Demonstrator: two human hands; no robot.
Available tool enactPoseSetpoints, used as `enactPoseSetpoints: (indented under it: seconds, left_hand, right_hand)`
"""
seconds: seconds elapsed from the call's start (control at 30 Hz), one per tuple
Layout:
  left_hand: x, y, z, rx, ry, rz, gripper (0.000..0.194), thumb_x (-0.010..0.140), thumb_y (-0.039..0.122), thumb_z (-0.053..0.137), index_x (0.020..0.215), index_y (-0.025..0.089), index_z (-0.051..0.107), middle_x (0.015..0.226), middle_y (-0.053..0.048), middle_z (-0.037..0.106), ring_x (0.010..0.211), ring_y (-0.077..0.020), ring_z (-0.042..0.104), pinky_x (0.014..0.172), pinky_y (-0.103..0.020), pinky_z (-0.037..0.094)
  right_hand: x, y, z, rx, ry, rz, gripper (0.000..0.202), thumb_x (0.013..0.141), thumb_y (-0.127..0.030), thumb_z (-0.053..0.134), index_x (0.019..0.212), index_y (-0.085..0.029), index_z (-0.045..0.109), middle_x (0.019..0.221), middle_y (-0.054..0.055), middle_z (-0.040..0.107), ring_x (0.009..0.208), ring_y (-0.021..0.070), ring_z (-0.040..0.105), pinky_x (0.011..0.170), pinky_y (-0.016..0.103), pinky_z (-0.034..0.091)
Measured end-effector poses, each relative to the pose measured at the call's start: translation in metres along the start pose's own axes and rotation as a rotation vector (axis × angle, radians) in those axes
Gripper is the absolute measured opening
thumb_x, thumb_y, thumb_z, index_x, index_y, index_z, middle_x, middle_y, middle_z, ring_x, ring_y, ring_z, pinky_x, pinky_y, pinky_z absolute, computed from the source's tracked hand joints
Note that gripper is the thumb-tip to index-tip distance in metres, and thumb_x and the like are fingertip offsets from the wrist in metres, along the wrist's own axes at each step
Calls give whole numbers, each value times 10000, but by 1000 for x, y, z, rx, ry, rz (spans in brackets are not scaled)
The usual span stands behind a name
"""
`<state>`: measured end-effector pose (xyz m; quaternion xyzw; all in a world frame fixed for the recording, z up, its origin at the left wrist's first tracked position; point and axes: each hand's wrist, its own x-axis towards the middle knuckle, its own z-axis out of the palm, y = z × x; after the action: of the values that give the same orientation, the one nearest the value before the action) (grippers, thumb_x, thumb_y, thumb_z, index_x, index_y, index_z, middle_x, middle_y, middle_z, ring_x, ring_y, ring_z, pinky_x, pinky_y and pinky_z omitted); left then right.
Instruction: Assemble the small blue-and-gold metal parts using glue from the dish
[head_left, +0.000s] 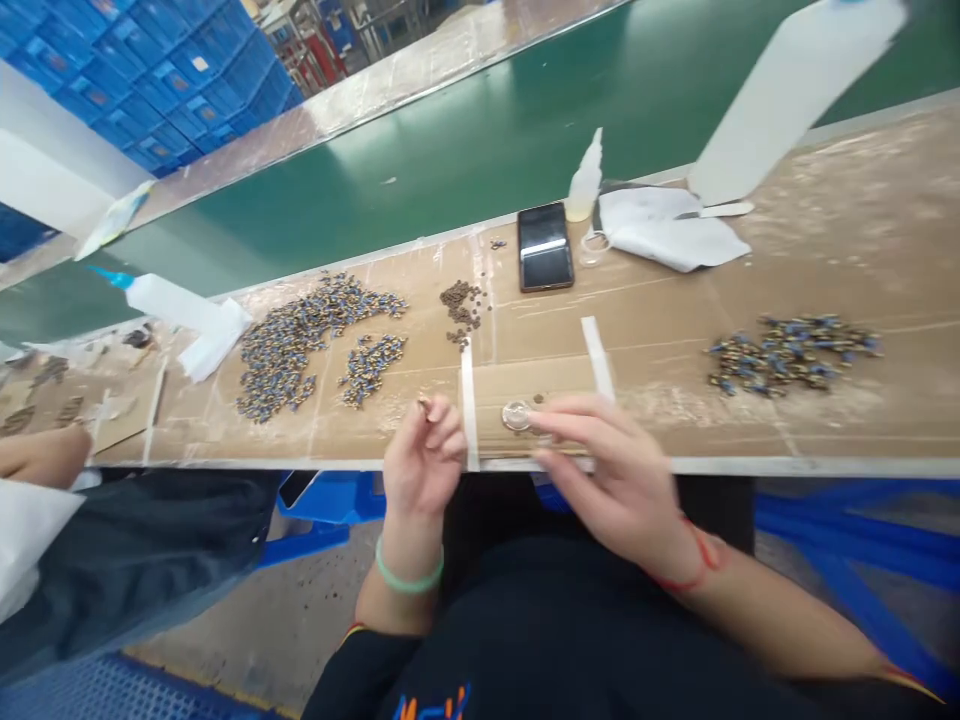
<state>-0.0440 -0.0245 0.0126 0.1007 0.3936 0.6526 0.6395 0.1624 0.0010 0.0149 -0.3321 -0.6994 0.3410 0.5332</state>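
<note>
Before our two hands runs one cardboard-covered bench with three heaps on it, their pieces too many to count: the biggest heap of blue-and-brass-coloured parts beyond and left of the left hand, a right-hand heap well off to the right of the right hand, and a small heap nearer the left hand. One smartphone lies beyond the right hand; one cluster of brown pellets sits beyond the left. One round dish lies at our right fingertips, thumb and forefinger apart. Our left thumb and forefinger pinch one tiny piece, its kind unclear. We judge this step as fingertip handling of single pieces; the next move calls for a light, exact pinch.
</note>
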Motion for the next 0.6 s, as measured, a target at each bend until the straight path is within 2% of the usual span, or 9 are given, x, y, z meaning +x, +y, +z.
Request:
enactPoseSetpoints:
  seconds: [0.07, 0.13, 0.2, 0.27, 0.33, 0.4, 0.5, 0.6]
  left_hand:
    - [-12, -18, 22, -49, -42, -176, 154, 975, 223, 741, 854, 180, 655, 752, 39, 455, 556, -44, 365, 485, -122, 369]
    - [-19, -28, 35, -26, -64, -274, 164, 952, 215, 756, 838, 174, 645, 707, 55, 422, 537, -47, 345, 479, -126, 373]
    - [-19, -33, 41, 25, -101, -305, 202, 886, 230, 822, 817, 172, 641, 653, 72, 392, 518, -49, 316, 466, -132, 359]
    - [-16, -35, 43, 110, -134, -247, 261, 791, 263, 900, 788, 168, 657, 611, 77, 400, 513, -49, 319, 453, -136, 334]
    - [-12, -36, 41, 233, -145, -85, 268, 746, 308, 923, 775, 166, 698, 592, 64, 451, 518, -55, 359, 448, -146, 326]
    - [-9, -36, 36, 379, -135, 168, 204, 779, 331, 880, 783, 178, 745, 609, 40, 526, 529, -71, 415, 464, -168, 359]
    - [-7, -32, 27, 647, -139, 553, 52, 834, 258, 797, 842, 207, 788, 746, -4, 671, 642, -112, 565, 573, -211, 475]
    - [-8, -28, 23, 870, -200, 758, 45, 852, 224, 782, 896, 218, 778, 829, -9, 708, 708, -132, 613, 637, -233, 509]
  right_hand:
    - [10, -4, 15, 25, -37, -31, 272, 1007, -291, 703, 1265, -311, 786, 1039, 80, 720, 937, 246, 695, 809, 409, 635]
    - [14, -3, 23, 54, -53, -32, 220, 1023, -252, 663, 1196, -259, 798, 1021, 77, 714, 924, 220, 698, 789, 381, 631]
    - [13, -1, 24, 43, -30, -30, 172, 1027, -207, 639, 1102, -226, 792, 990, 65, 706, 914, 199, 692, 772, 353, 615]
    - [10, 0, 20, -29, 15, -68, 142, 1028, -181, 623, 1028, -202, 764, 971, 64, 702, 914, 195, 679, 776, 346, 597]
    - [9, -1, 14, -144, 33, -141, 148, 1041, -167, 588, 992, -185, 727, 954, 72, 707, 898, 199, 661, 788, 351, 580]
    - [10, -3, 8, -281, 9, -207, 190, 1067, -177, 541, 965, -176, 700, 916, 81, 712, 858, 208, 637, 771, 361, 556]
    - [13, -7, 3, -477, -30, -259, 279, 1101, -203, 488, 908, -174, 688, 863, 90, 718, 807, 223, 600, 726, 375, 506]
    - [15, -11, 2, -596, -28, -306, 293, 1097, -177, 506, 874, -172, 697, 853, 92, 735, 804, 222, 596, 722, 373, 468]
